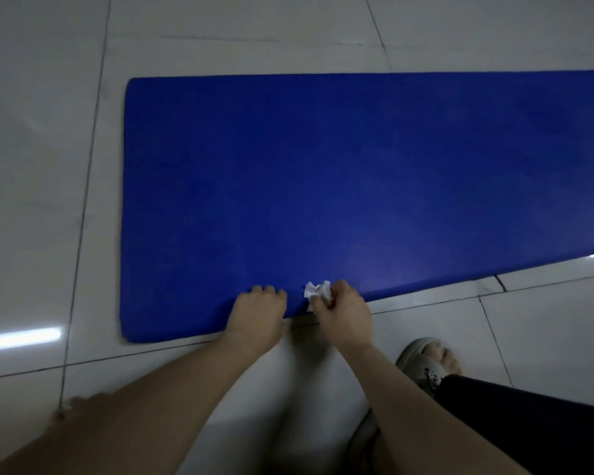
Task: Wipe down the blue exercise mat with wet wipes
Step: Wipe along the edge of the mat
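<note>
Way off to the left of the fingers: pale glossy floor [31,200] tiles with dark grout lines, plus a white streak of glare [18,337] low down. Next, the blue exercise mat [323,166], flat on the floor, short end to the left, long side running out of frame on the right, most of it spread out beyond the fingertips. Left hand [259,311] parked right on the mat's near edge, fingers [270,290] curled tight, knuckles up, tips down on the blue. No telling from here between a real grip on that edge and plain pressing, thumb hidden. Just right of those fingers, a small strip of bare mat, then the wet wipe [318,291]: white, scrunched into a wad, touching the mat right at its near edge. Right hand [345,311] pinching that wad, fingers bent round it, heel of the hand hanging back over the tiles. Further right and closer in than the fingers, a grey slipper [426,361] flat on the floor, toes showing, and a dark trouser leg [528,423] down in the bottom right corner. Both forearms bare.
</note>
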